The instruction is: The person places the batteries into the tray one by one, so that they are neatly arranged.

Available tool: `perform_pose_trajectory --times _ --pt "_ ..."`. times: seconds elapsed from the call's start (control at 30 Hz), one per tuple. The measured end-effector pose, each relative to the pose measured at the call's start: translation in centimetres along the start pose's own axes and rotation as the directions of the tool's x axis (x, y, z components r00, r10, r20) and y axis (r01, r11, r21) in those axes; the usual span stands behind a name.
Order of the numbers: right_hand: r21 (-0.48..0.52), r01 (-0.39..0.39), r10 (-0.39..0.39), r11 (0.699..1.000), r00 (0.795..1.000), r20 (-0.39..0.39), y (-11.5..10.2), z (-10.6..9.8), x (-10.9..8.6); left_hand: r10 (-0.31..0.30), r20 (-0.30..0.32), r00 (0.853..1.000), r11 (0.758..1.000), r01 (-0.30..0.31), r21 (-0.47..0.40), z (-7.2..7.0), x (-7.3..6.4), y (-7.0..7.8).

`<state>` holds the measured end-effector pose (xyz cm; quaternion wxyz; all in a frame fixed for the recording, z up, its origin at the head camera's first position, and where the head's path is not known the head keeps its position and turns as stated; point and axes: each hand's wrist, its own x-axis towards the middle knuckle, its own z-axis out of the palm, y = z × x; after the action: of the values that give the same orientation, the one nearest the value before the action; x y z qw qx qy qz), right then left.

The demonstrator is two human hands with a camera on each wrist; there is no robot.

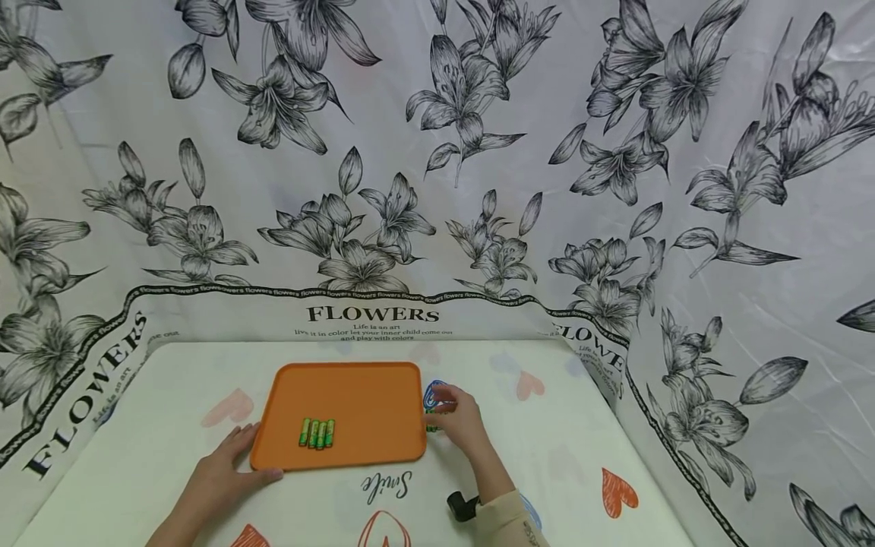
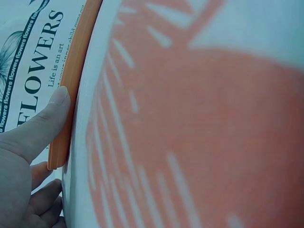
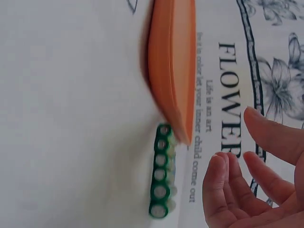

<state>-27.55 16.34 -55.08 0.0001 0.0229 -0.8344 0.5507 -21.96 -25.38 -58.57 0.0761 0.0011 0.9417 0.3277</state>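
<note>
An orange tray lies on the table, with several green batteries side by side in its left front part. My left hand holds the tray's front left corner; in the left wrist view its thumb presses the front edge and the fingers are round the side. A row of green batteries stands upright beside the tray's right end, partly hidden in the head view. Above and beside that row is my right hand, fingers loosely bent and apart from the thumb, with nothing between them in the right wrist view.
A white tablecloth printed with hearts and lettering covers the table. Behind it and along both sides hangs a flower-print curtain. A black object sits at my right wrist.
</note>
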Motion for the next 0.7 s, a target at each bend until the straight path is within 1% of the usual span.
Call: perform_pose_trajectory --times 0.13,0.3,0.47,0.57,0.7 --pt "-0.010 -0.018 0.018 1.000 0.999 -0.029 0.9 -1.2 -0.1 0.015 -0.013 1.000 1.000 -0.015 0.003 0.0 -0.2 0.1" --pt "-0.024 -0.063 0.062 0.998 0.997 -0.047 1.9 -2.3 -0.2 0.022 -0.016 1.000 1.000 -0.022 0.005 0.0 -0.2 0.1" --pt "-0.098 -0.111 0.104 0.989 0.992 -0.076 2.6 -2.9 -0.1 0.003 -0.001 1.000 1.000 -0.003 -0.001 0.0 -0.2 0.1" --pt "-0.139 -0.132 0.123 0.981 0.990 -0.072 3.0 -3.2 0.1 -0.008 0.008 1.000 1.000 0.008 -0.008 -0.1 -0.2 0.1" --pt "-0.154 -0.166 0.161 0.974 0.986 -0.039 3.3 -3.4 0.4 -0.008 0.010 1.000 1.000 0.008 -0.010 -0.1 -0.1 0.1"
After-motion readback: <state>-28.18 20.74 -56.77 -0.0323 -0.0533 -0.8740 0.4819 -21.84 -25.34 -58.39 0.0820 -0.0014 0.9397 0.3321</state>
